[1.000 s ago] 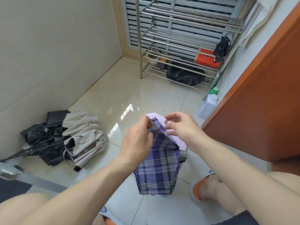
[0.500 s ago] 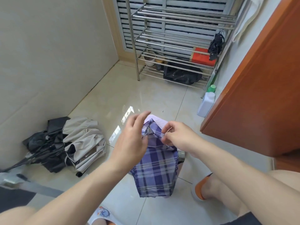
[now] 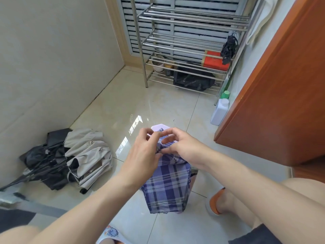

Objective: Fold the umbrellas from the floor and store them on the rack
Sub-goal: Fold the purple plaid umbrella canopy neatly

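Note:
A blue and purple plaid umbrella [image 3: 168, 187] hangs folded in front of me, its cloth dropping down toward the floor. My left hand [image 3: 142, 152] pinches its upper end from the left. My right hand [image 3: 182, 147] presses the cloth at the same upper end from the right, fingers curled. A beige umbrella [image 3: 88, 155] and a black umbrella [image 3: 42, 161] lie crumpled together on the floor by the left wall. The steel rack [image 3: 186, 44] stands at the far wall, and a folded black umbrella [image 3: 228, 50] hangs at its right side.
On the rack's lower shelves are a red box [image 3: 214, 61], a black bag [image 3: 193, 81] and a white pot [image 3: 158, 64]. A white bottle with a green cap [image 3: 220, 110] stands by the orange-brown door [image 3: 281, 85]. A lilac stool [image 3: 158, 128] sits behind the plaid umbrella.
Both hands have closed in on the top of the plaid umbrella, gathering its cloth tighter. The view has tipped a little lower and closer to the rack.

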